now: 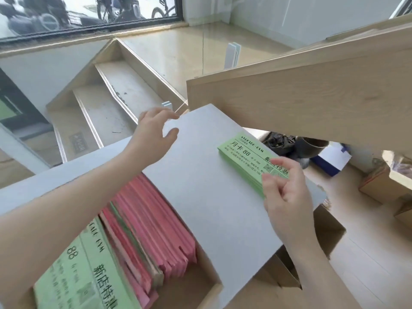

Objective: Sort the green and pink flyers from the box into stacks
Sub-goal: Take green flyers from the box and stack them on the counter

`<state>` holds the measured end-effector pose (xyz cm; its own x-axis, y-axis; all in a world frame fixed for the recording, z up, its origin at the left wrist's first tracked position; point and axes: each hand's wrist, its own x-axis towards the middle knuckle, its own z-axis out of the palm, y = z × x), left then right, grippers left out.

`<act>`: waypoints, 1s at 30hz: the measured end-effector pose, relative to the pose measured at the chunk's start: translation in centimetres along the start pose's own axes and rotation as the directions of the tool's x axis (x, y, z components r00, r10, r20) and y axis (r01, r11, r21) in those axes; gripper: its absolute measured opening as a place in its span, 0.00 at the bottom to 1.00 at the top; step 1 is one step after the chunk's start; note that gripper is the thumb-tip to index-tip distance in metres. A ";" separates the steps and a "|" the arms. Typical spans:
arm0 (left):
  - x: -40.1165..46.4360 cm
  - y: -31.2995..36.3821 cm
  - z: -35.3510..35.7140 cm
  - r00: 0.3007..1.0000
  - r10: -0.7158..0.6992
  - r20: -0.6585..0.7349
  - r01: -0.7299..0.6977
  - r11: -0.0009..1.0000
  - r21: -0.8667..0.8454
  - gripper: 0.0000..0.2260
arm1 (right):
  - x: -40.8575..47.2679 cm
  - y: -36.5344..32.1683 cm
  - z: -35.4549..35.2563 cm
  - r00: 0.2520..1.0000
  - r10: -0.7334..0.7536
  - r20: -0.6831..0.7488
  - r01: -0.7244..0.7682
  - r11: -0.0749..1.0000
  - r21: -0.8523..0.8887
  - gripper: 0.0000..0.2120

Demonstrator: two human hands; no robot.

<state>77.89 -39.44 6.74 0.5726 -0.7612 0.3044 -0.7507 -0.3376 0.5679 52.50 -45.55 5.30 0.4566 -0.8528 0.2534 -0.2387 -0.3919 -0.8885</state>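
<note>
Landmark for all positions: the grey board (pixel 207 186) lying slanted over the cardboard box (pixel 200 284). A green stack (pixel 243 160) of flyers is sitting on the board's far right part, printed face up, long edges roughly parallel to the board's right edge. The right hand (pixel 287 195) is resting at the near end of that stack; its grip is closing lightly, thumb and forefinger pinching the near corner of the top sheets, the other fingers curled. The left hand (pixel 153 136) is hovering at the board's far left corner, fingers spread and loose, pinching nothing; whether the fingertips are touching the edge cannot be told. Under the board's near left edge, inside the box, pink flyers (pixel 153 226) are standing on edge, packed together with a few green ones between them, and a loose green flyer (pixel 87 275) is lying at the box's nearest side. Judgement: the sheets are thin, light and floppy singly, stiffer as a bundle, and the coated faces are likely sliding easily on one another. Taking a bundle across its short end, thumb above and fingers below, is looking safest; a corner pinch is risking fanning or creasing.
</note>
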 end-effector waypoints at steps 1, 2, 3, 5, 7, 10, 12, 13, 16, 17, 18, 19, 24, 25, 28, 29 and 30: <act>-1.4 -1.0 -1.9 0.999 0.002 -0.051 -0.003 1.000 -0.024 0.11 | -1.0 -1.5 0.9 0.995 -0.093 0.040 0.093 0.996 0.004 0.07; -2.9 -1.9 -3.7 0.995 0.012 -0.102 -0.016 0.999 -0.041 0.09 | -2.1 -3.0 1.8 0.982 -0.173 0.073 0.172 0.985 0.019 0.08; -4.5 -2.9 -5.4 0.991 0.030 -0.130 -0.035 0.999 -0.038 0.09 | -3.4 -4.5 2.7 0.966 -0.237 0.106 0.234 0.971 0.043 0.08; -7.8 -5.0 -8.3 0.992 0.069 -0.103 -0.069 0.998 0.002 0.08 | -6.6 -6.6 4.6 0.930 -0.320 0.182 0.314 0.947 0.061 0.07; -10.9 -7.3 -10.6 0.992 0.124 0.009 -0.124 0.991 0.053 0.07 | -9.9 -7.7 6.9 0.907 -0.323 0.272 0.332 0.943 0.011 0.07; -14.0 -10.6 -12.3 0.968 0.132 0.213 -0.166 0.975 0.150 0.05 | -14.2 -8.2 10.2 0.928 -0.182 0.324 0.257 0.944 -0.206 0.05; -15.3 -12.3 -12.2 0.951 0.101 0.291 -0.169 0.961 0.219 0.07 | -16.3 -8.5 11.8 0.946 0.009 0.325 0.149 0.877 -0.457 0.06; -15.8 -12.8 -12.1 0.950 0.080 0.303 -0.155 0.960 0.234 0.08 | -17.1 -8.6 12.4 0.938 0.119 0.327 0.098 0.811 -0.577 0.08; -16.9 -13.1 -11.7 0.941 -0.027 0.338 -0.078 0.953 0.293 0.14 | -19.0 -9.3 13.8 0.873 0.342 0.347 0.070 0.617 -0.784 0.12; -17.1 -13.0 -11.6 0.927 -0.075 0.368 -0.068 0.930 0.362 0.16 | -19.5 -9.7 14.2 0.860 0.376 0.345 0.083 0.564 -0.822 0.12; -17.3 -13.0 -11.5 0.910 -0.123 0.396 -0.070 0.896 0.438 0.18 | -19.7 -10.0 14.6 0.852 0.400 0.337 0.088 0.525 -0.846 0.12; -17.5 -12.9 -11.5 0.894 -0.167 0.417 -0.073 0.862 0.502 0.19 | -19.9 -10.2 14.9 0.846 0.421 0.326 0.080 0.506 -0.859 0.13; -17.4 -13.1 -11.6 0.829 -0.318 0.459 -0.001 0.822 0.570 0.18 | -20.0 -10.7 15.8 0.811 0.511 0.286 -0.004 0.493 -0.870 0.12; -17.2 -13.0 -11.6 0.828 -0.319 0.462 0.010 0.831 0.556 0.18 | -19.9 -10.8 15.9 0.801 0.528 0.282 -0.019 0.493 -0.870 0.12; -17.3 -13.1 -11.7 0.837 -0.311 0.450 0.028 0.846 0.533 0.18 | -19.8 -10.7 16.4 0.776 0.568 0.276 -0.102 0.544 -0.833 0.10; -17.3 -13.2 -11.7 0.844 -0.307 0.440 0.031 0.847 0.531 0.18 | -19.8 -10.7 16.5 0.770 0.573 0.282 -0.127 0.571 -0.811 0.10; -17.3 -13.3 -11.8 0.849 -0.304 0.432 0.041 0.853 0.520 0.18 | -19.9 -10.7 16.6 0.768 0.573 0.285 -0.148 0.593 -0.792 0.10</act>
<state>81.90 -15.29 2.90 0.5720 -0.7830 -0.2444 -0.7885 -0.6070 0.0992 60.16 -18.67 3.44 0.4583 -0.7812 -0.4239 -0.8877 -0.3791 -0.2613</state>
